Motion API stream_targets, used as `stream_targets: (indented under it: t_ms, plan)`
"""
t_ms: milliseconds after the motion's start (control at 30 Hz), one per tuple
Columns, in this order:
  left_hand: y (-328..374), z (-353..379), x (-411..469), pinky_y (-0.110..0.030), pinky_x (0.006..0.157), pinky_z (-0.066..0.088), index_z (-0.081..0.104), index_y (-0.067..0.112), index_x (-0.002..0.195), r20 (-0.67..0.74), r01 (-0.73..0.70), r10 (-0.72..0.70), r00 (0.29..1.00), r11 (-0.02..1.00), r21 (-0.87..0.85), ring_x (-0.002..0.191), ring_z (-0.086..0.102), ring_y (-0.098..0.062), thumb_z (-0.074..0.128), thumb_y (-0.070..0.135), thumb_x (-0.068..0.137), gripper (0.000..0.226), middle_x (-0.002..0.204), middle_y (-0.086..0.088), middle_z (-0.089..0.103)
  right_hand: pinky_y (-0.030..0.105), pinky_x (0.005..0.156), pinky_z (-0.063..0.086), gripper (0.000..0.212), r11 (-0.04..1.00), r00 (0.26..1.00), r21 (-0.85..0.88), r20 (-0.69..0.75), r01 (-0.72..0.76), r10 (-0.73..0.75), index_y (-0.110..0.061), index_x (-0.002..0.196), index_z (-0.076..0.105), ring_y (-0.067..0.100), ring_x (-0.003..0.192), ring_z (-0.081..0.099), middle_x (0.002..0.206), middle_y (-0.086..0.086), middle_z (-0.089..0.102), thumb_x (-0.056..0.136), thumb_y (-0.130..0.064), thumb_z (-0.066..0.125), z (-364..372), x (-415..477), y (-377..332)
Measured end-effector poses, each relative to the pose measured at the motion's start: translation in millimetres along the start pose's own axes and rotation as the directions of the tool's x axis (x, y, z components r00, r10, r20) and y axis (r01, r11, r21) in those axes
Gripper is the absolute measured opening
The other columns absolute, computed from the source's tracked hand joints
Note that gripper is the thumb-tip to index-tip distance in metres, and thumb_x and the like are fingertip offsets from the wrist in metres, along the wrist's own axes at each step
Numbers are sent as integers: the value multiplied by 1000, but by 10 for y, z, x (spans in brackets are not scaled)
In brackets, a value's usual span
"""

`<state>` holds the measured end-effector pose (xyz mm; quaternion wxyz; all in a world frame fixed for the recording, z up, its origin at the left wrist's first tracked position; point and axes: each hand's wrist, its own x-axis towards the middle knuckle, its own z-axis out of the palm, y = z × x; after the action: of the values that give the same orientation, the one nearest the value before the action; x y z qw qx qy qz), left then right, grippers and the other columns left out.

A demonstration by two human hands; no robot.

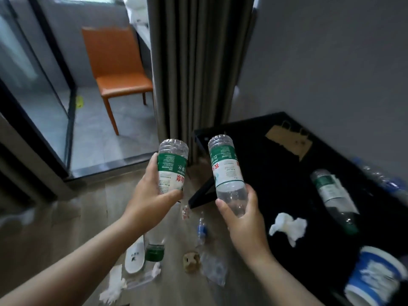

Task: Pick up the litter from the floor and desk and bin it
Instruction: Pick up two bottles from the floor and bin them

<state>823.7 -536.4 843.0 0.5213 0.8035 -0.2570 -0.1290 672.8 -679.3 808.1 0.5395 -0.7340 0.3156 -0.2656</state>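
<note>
Now the left hand [152, 195] has its fingers and thumb wrapped round a clear plastic bottle with a green-and-white label [173, 166], held base-up above the wooden floor [72, 235]. Just beside it, the right hand [241, 215] grips a second clear green-labelled bottle [227, 173] by its lower end, tilted, at the near corner of the black desk [260, 155]. On that desk lie a crumpled white tissue [288, 226], a third labelled bottle [333, 195] on its side and a blue-and-white paper tub [375, 272]. A white slipper [134, 255] and a clear plastic wrapper [214, 268] lie on the floor below.
</note>
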Motion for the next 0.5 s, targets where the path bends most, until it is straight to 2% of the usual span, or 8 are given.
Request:
stream_targets:
  t_ms: [33,100,167,233,333,400,500]
  plan:
    - [311,-70,-1,-22,73,48,23,50,137,4,-34,34,999,999,-4,88,61,-3,76,13,71,92,100,15,62,12,66,47,55,1000,1000,14,-22,14,-13,-37,126,39,0,77,65,92,-9,69,82,-32,72,-159,4,-254]
    - [928,-155,-22,-23,77,47,21,44,143,14,-108,108,994,994,-13,93,59,-1,73,24,68,93,108,15,60,27,65,50,59,998,997,35,-61,48,-46,-38,131,39,8,72,64,86,-3,69,82,-37,72,-494,25,-738]
    - [1502,-152,-30,-21,81,44,15,39,149,33,-182,182,983,983,-20,99,54,6,71,27,67,100,117,15,57,31,65,49,59,993,990,48,-99,110,-105,-42,131,39,10,68,62,85,-2,68,82,-40,71,-867,64,-1148]
    - [2042,-56,-59,-16,81,42,14,39,150,45,-237,238,970,971,-43,99,53,10,73,27,67,103,118,15,58,25,65,49,59,983,976,51,-136,177,-169,-41,132,39,6,71,64,88,-5,68,82,-38,71,-1279,73,-1497]
    - [2795,192,-98,-31,88,49,14,40,149,48,-336,342,938,936,-106,99,60,-6,67,39,54,109,117,9,61,15,68,49,60,961,941,51,-223,272,-255,-38,133,39,-4,82,64,99,-12,66,82,-31,71,-1965,53,-1950]
    - [3227,379,-152,-32,81,49,12,39,150,54,-400,407,912,910,-105,94,60,-10,65,38,55,108,112,7,61,14,58,48,58,946,915,68,-284,318,-287,-42,131,38,-3,72,63,101,-10,65,84,-28,70,-2401,-13,-2174]
    - [3764,691,-298,-22,67,45,16,44,145,82,-490,500,862,864,-121,81,61,-3,68,31,60,100,99,11,63,13,51,45,57,925,864,34,-371,378,-340,-48,127,36,0,63,60,97,-13,64,83,-33,69,-3008,-192,-2435]
